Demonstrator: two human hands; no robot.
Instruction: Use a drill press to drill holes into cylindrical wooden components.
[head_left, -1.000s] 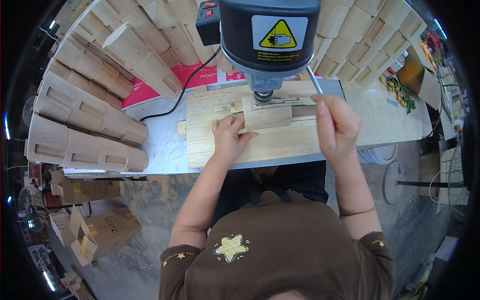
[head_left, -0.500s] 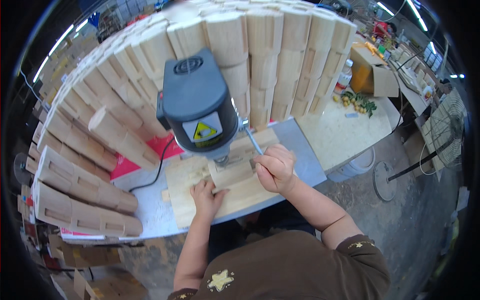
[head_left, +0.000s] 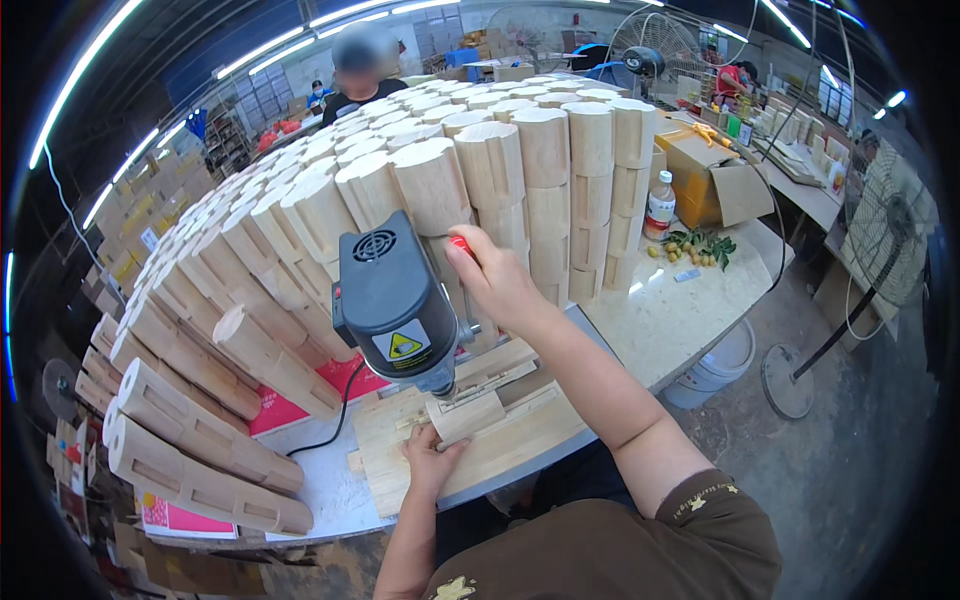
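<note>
A dark grey bench drill press point(head_left: 397, 290) stands in front of me. My right hand point(head_left: 495, 285) is closed around the red-tipped end of its feed lever point(head_left: 459, 243), raised beside the motor housing. Under the chuck point(head_left: 438, 382) lies a pale, rounded wooden piece point(head_left: 470, 418), in a slot built on a flat wooden board point(head_left: 385, 470). My left hand point(head_left: 433, 462) grips the near left end of this piece, thumb on its near side and fingers at its end. Wood shavings lie around the chuck's tip, and the tip of the bit is hard to make out.
Stacked wooden pieces with cut recesses point(head_left: 545, 150) wall in the drill's back and left. A black cord point(head_left: 345, 410) runs left. At right are a bottle point(head_left: 660, 205), fruit with leaves point(head_left: 697, 247), a cardboard box point(head_left: 700, 170), a bucket point(head_left: 715, 365) and a fan point(head_left: 880, 240). Another person point(head_left: 360, 75) is behind the stacks.
My right hand has risen with the lever, from low by the board to beside the motor. My left hand stays at the wooden piece. The view has tilted up, showing the person behind.
</note>
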